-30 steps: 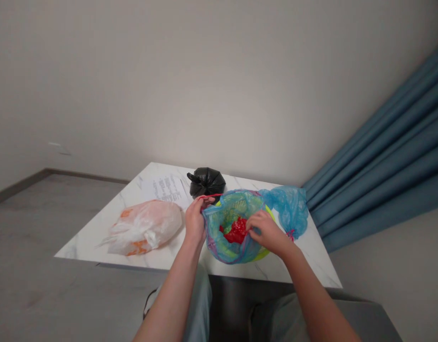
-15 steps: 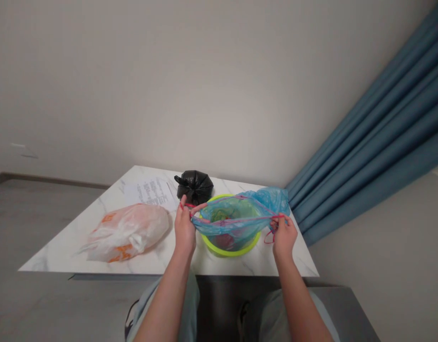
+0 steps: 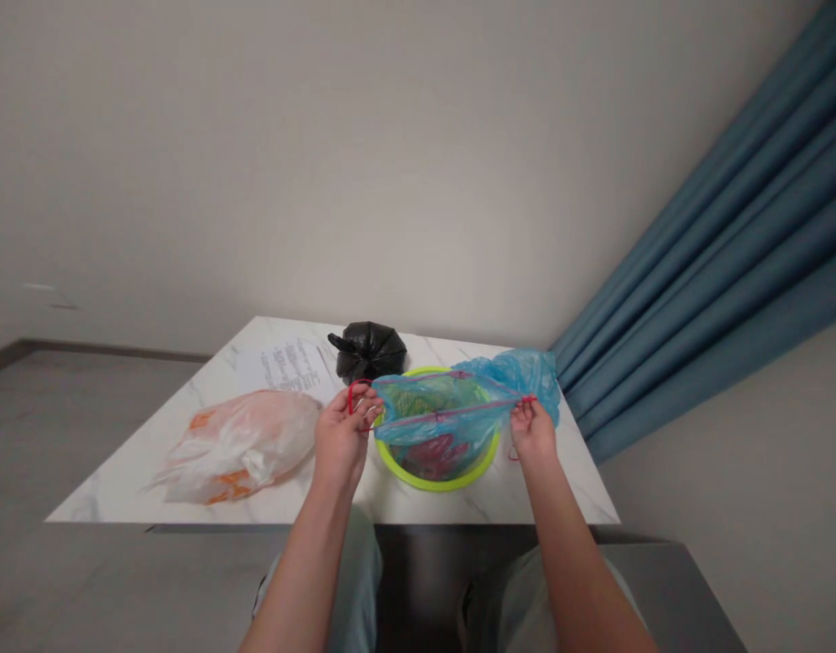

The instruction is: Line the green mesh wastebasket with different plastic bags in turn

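A translucent blue plastic drawstring bag is stretched between my hands over a yellow-green basin. Its mouth has red drawstrings along both edges. My left hand is closed on the red drawstring at the left, with a loop of it standing up by the fingers. On the other side my right hand pinches the red drawstring at the bag's right corner. Something green and something dark pink show through the blue film; I cannot tell what they are.
A black tied bag sits behind the basin. More crumpled blue plastic lies at the right back. To the left are a white bag with orange print and printed paper on the marble-patterned table. A blue curtain hangs at right.
Both hands have drawn the drawstrings outward, and the bag's mouth has become flatter and narrower. My left hand has shifted slightly left, with a red loop now pulled out.
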### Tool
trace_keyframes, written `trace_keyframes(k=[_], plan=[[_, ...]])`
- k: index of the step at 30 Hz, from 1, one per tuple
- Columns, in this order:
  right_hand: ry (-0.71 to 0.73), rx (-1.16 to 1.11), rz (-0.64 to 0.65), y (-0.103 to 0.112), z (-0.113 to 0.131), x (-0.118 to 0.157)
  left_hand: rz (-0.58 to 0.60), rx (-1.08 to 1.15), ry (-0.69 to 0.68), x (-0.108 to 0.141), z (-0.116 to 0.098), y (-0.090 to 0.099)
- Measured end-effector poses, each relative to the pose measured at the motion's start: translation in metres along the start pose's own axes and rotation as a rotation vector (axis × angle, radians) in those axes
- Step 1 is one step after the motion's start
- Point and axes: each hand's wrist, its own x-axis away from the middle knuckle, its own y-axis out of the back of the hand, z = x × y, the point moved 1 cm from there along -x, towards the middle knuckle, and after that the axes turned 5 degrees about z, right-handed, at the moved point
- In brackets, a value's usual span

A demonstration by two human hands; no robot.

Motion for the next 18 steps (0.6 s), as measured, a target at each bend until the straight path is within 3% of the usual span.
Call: trace_keyframes(k=[4, 7, 13, 18], plan=[[-0.040, -0.162, -0.025, -0.015, 0.004, -0.004, 0.082, -0.009, 0.045, 0.003, -0.010, -0.010], [-0.083, -0.177, 0.025, -0.023, 0.002, -0.004, 0.108, -0.058, 0.067, 0.005, -0.014, -0.017], [-0.256, 0.068, 0.319, -0.028, -0.008, 0.001, 0.130, -0.178, 0.090, 0.006, -0.014, -0.019], [-0.279, 0.212, 0.384, -0.029, -0.004, 0.006, 0.137, -0.228, 0.112, 0.005, -0.015, -0.019]])
